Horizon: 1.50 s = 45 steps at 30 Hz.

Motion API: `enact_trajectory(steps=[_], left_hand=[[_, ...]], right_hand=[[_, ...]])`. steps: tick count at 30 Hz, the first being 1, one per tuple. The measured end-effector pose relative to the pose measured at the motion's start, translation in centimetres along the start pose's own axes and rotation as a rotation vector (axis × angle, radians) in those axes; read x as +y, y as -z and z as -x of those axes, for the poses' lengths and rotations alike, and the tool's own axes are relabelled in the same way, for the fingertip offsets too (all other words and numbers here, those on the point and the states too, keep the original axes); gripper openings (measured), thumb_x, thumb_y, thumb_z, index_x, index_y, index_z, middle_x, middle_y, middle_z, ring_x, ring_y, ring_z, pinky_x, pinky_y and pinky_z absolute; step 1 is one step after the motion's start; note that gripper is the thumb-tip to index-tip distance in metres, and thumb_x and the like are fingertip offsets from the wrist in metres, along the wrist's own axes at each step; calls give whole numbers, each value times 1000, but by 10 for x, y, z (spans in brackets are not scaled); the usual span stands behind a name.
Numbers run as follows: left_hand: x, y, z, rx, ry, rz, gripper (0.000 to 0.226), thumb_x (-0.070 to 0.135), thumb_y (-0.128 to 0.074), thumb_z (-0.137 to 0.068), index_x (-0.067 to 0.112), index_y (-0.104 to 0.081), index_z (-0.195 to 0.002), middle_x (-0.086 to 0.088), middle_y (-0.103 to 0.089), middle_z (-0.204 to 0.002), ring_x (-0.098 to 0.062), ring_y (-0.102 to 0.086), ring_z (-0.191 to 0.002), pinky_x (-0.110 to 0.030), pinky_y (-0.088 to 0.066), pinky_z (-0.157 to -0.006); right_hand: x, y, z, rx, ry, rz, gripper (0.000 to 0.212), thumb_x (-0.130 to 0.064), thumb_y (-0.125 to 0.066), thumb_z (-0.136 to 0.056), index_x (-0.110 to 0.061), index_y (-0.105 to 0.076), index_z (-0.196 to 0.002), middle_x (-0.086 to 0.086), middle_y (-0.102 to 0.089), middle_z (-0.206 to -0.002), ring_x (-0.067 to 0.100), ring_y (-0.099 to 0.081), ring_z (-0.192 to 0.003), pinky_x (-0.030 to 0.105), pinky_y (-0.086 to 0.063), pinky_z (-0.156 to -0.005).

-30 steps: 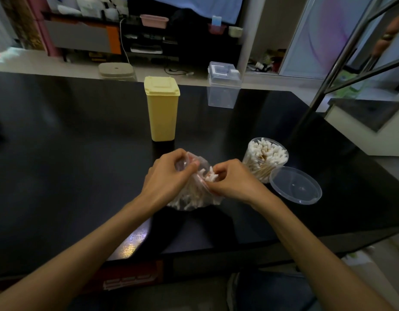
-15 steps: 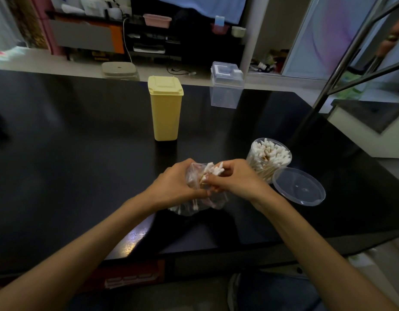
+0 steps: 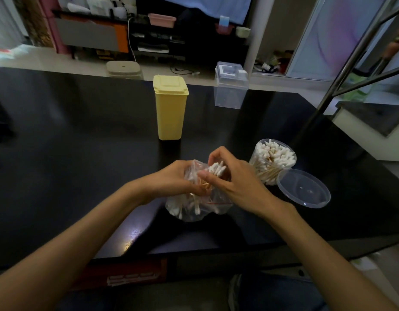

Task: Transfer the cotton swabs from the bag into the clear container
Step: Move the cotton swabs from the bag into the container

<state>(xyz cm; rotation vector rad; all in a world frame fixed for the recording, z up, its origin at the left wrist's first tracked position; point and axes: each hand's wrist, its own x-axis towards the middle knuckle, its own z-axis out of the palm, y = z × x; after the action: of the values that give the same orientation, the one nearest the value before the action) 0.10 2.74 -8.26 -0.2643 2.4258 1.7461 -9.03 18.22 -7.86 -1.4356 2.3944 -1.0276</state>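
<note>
Near the table's front edge, the left hand [image 3: 171, 182] grips the plastic bag [image 3: 194, 207] while the right hand [image 3: 236, 182] pinches a bunch of cotton swabs [image 3: 217, 169] at its mouth.

Black table [image 3: 70, 167], yellow bin [image 3: 170, 108], clear box [image 3: 229, 90], swab container [image 3: 272, 162], lid [image 3: 303, 189], bag [image 3: 194, 207]

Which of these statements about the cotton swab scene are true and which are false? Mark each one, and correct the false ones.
1. The left hand grips the plastic bag. True.
2. The clear container holds no swabs. False: it is packed with upright swabs.
3. The right hand pinches a bunch of cotton swabs at the bag's mouth. True.
4. The clear lid is on the container. False: it lies on the black table beside it.
5. The yellow bin has its lid open. False: it is closed.
</note>
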Motion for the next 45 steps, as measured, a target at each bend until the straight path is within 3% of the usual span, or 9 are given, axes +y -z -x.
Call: enact_trajectory(steps=[3,8,11,14,23,28,33,39,45], left_hand=[[-3,-1,-2,-8,33,-4,35,4,-72,-75,15,-63,-106,-7,-70,-98,-17,-67,-90,-27,-54,-80],[5,4,2,-101,103,113,39,21,-77,-75,20,-63,-112,-2,-72,-106,-16,-68,-99,-32,-51,-93],[9,10,6,-143,106,247,45,17,-75,-73,15,-61,-116,-7,-70,-110,-20,-67,-101,-30,-52,-89],[7,13,7,-42,101,206,43,10,-76,-74,16,-62,-113,-5,-72,-105,-18,-69,-98,-29,-54,-87],[6,14,7,47,97,218,29,12,-72,-79,14,-65,-107,-6,-74,-99,-18,-71,-90,-26,-56,-82],[9,10,8,72,81,137,35,11,-74,-77,12,-64,-110,-6,-73,-99,-14,-71,-86,-20,-56,-76],[13,13,9,116,72,149,37,14,-78,-72,12,-65,-107,-5,-74,-97,-12,-71,-83,-18,-56,-74],[8,12,8,153,50,118,44,6,-79,-69,6,-62,-110,-14,-71,-102,-22,-69,-90,-29,-55,-83],[3,14,3,67,95,98,53,14,-82,-64,17,-60,-112,-4,-71,-102,-15,-69,-91,-23,-55,-79]], right_hand=[[-2,-8,-2,16,33,125,37,-63,-43,-84,-27,-47,-92,-6,-63,-75,13,-62,-70,43,-51,-66],[6,-17,-8,133,-32,49,27,-47,-45,-93,-21,-47,-85,-4,-61,-66,17,-60,-62,43,-48,-63],[8,-17,-12,228,-143,-75,31,-43,-51,-92,-14,-52,-81,-5,-60,-64,5,-56,-58,29,-45,-61],[8,-15,-16,275,-250,-192,33,-40,-54,-91,-9,-57,-81,-7,-58,-65,1,-53,-57,19,-42,-57],[-1,-12,-12,115,-235,-327,32,-41,-49,-93,-13,-56,-81,-6,-61,-67,0,-57,-60,22,-46,-60],[0,-11,-13,109,-226,-290,32,-40,-58,-88,-9,-57,-86,6,-67,-79,20,-65,-72,37,-52,-66],[0,-7,-15,100,-281,-453,22,-22,-42,-98,-15,-54,-81,-4,-53,-70,2,-49,-62,14,-40,-58],[3,-14,-15,51,-227,-279,19,-27,-49,-95,-16,-58,-83,-8,-60,-68,-1,-53,-59,21,-41,-58],[6,-9,-15,-51,-226,-245,10,-21,-52,-94,-13,-56,-88,-5,-61,-77,4,-55,-67,21,-43,-60]])
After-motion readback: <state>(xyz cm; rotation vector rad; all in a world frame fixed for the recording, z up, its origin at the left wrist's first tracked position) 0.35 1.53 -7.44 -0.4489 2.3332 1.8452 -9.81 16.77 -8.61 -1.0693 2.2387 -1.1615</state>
